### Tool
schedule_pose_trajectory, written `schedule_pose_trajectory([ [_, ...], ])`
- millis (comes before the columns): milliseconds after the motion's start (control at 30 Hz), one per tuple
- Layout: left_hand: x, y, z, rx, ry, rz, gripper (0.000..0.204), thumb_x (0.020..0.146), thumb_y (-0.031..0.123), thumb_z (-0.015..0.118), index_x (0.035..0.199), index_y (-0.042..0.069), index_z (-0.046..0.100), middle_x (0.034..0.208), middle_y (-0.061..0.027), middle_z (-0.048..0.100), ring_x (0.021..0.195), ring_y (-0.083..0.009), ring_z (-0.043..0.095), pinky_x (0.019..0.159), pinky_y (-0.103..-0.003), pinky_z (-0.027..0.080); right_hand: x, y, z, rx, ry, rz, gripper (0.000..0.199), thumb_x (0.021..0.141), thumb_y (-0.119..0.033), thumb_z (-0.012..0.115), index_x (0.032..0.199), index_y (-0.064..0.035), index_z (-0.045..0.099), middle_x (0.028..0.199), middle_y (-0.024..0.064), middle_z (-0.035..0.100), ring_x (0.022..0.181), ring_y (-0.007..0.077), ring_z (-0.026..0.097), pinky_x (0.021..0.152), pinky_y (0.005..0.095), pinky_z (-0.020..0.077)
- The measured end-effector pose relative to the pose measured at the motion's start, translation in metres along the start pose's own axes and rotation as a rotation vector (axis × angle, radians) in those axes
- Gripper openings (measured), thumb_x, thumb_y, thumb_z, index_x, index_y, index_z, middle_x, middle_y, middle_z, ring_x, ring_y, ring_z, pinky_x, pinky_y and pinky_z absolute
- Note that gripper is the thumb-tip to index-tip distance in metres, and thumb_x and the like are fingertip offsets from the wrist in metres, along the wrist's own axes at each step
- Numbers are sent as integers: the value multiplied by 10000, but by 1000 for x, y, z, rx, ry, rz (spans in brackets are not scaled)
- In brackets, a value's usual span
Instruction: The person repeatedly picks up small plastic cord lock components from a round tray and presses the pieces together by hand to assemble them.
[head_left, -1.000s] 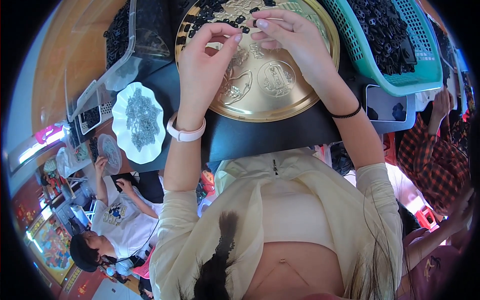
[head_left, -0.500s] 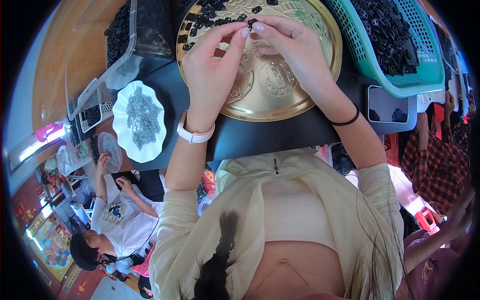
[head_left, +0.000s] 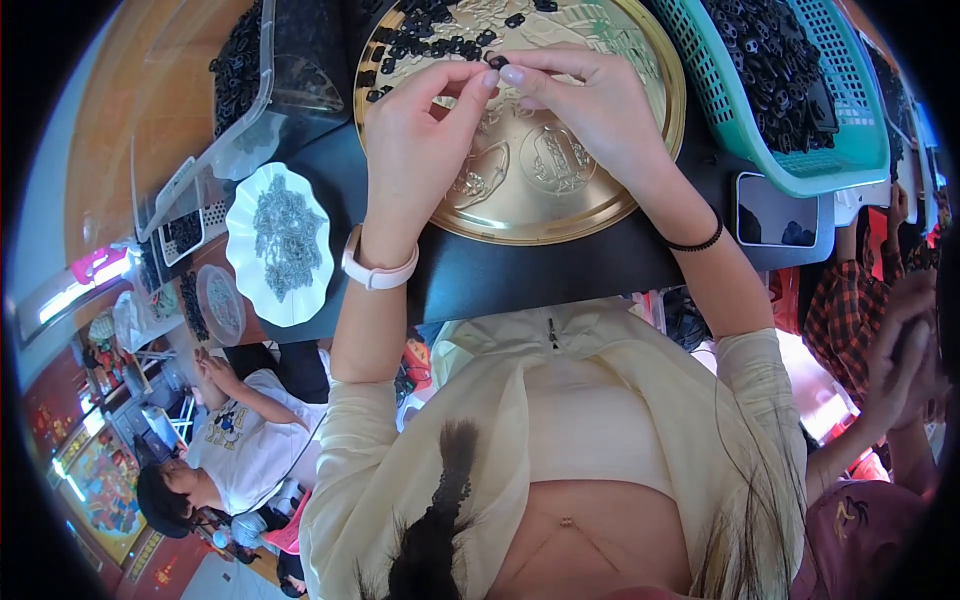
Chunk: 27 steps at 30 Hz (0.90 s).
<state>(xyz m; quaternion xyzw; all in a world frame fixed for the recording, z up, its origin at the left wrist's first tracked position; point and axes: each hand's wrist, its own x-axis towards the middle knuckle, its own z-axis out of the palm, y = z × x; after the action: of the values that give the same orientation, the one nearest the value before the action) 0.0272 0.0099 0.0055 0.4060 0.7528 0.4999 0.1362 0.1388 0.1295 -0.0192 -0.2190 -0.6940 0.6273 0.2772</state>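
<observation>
Carrying it all, a dark counter [head_left: 500, 280], its near edge running just in front of the person's waist. Round gold tray [head_left: 520, 215] with raised pattern sits at the middle of that near edge; far rim cut off by the frame. Green basket [head_left: 800, 178] right of tray, toward the counter's right edge, heaped with black parts [head_left: 780, 60]. Clear bin [head_left: 266, 90] left of tray, set back from the near edge, more black parts showing inside. White dish [head_left: 240, 245], scalloped rim, toward left end of near edge, holds a pile of small clear bits [head_left: 287, 235]. Right hand [head_left: 600, 120] over tray, thumb and index pinched together on one black piece. Left hand [head_left: 420, 130] meets it there, thumb and index nearly closed beside the piece; can't tell if that grip has hold of anything. Phone-like slab [head_left: 775, 205], dark glossy face, between basket and near edge. Loose black pieces [head_left: 440, 45] scattered on tray's far left part. Held black piece [head_left: 498, 62], tiny, above tray at the fingertips, mostly hidden.
</observation>
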Motion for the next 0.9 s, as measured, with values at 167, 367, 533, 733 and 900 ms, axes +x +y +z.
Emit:
schedule_pose_trajectory([
  [167,3,-14,-4,-99,-107,-52,174,817,150,673,946,32,678,808,-47,682,633,-65,598,541,-205,468,1,-5,-5,-95,-86,52,227,831,-183,650,1006,-44,690,805,59,676,656,70,585,600,210,473],
  [367,14,-10,-9,-131,-146,-55,217,801,135,682,999,47,667,846,-27,679,673,-60,583,593,-209,476,6,-3,-13,107,-119,201,252,854,-165,618,1089,-79,652,698,-3,584,642,64,559,584,183,454],
  [533,51,-41,-16,405,85,142,222,838,174,603,1040,95,649,952,-98,639,713,-257,623,672,-327,508,10,-3,-15,80,-40,222,248,855,-179,613,1087,-92,634,927,16,577,761,65,572,662,202,507],
  [733,76,-55,-3,668,101,270,216,849,181,580,1043,120,652,1011,-84,593,840,-292,613,742,-365,497,11,-2,-13,128,-42,182,235,862,-176,611,1080,-91,631,897,10,580,752,69,575,661,203,503],
  [900,76,-57,-7,580,131,405,216,867,192,585,1065,142,656,1017,-57,605,815,-218,624,696,-299,498,10,-8,-10,148,2,167,248,857,-176,625,1080,-67,625,895,15,586,741,67,566,643,198,486],
])
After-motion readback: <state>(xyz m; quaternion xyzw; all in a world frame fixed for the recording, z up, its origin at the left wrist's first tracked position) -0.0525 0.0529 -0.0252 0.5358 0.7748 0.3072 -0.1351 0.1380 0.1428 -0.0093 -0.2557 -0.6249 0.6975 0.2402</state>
